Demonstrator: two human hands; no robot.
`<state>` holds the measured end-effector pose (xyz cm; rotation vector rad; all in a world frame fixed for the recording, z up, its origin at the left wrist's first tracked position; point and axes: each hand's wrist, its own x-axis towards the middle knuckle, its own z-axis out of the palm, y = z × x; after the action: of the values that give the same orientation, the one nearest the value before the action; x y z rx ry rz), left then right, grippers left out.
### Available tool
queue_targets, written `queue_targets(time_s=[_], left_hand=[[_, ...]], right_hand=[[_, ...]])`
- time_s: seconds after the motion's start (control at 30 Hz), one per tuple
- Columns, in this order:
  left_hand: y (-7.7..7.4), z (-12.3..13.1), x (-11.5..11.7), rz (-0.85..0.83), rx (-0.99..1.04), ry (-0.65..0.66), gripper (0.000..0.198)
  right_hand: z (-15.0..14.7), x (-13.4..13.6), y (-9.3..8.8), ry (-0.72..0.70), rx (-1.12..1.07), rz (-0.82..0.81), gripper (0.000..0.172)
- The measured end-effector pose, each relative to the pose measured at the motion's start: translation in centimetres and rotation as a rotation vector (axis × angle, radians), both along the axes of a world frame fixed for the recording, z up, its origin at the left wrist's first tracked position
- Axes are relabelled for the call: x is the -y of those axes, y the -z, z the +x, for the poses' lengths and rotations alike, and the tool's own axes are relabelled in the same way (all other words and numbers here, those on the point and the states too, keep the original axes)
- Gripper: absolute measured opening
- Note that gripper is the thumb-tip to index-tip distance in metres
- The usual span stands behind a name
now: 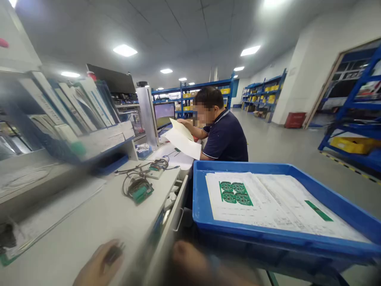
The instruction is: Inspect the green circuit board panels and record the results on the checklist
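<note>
My left fingers [99, 262] seem to pinch a small dark object [114, 253], too blurred to name; I cannot tell how my right fingers [187, 258] stand. Both sit at the bottom of the frame, near the table [89, 222], a wired green circuit board [140, 192] and a blue tray [199, 198] of papers [282, 206].

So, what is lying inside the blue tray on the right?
Printed papers with a green circuit-board panel and a green strip on top; they hide the floor of the tray.

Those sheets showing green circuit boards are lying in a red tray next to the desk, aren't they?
The tray's colour is wrong: the head view shows a blue tray, not red. The sheets showing green circuit boards lie in it, next to the desk.
</note>
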<state>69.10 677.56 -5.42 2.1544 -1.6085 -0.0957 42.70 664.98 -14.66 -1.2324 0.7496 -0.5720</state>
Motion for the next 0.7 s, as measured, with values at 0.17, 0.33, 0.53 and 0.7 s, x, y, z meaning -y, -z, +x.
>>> queue_targets(time_s=[0.17, 0.33, 0.53, 0.7], left_hand=[[0.8, -1.3, 1.1, 0.039, 0.009, -0.093, 0.037], [0.4, 0.1, 0.3, 0.046, -0.076, -0.010, 0.040], [0.4, 1.7, 0.3, 0.019, 0.001, -0.090, 0.043], [0.5, 1.8, -0.1, 0.018, 0.037, -0.072, 0.044]], right_hand=[[-2.4, 2.0, -10.2, -0.294, -0.147, -0.314, 0.025], [1.7, 12.2, -20.7, -0.028, -0.823, -0.815, 0.033], [4.2, 18.1, -20.6, 0.051, -0.965, -0.755, 0.029], [-1.4, 17.4, -16.6, 0.026, -0.962, -0.745, 0.027]])
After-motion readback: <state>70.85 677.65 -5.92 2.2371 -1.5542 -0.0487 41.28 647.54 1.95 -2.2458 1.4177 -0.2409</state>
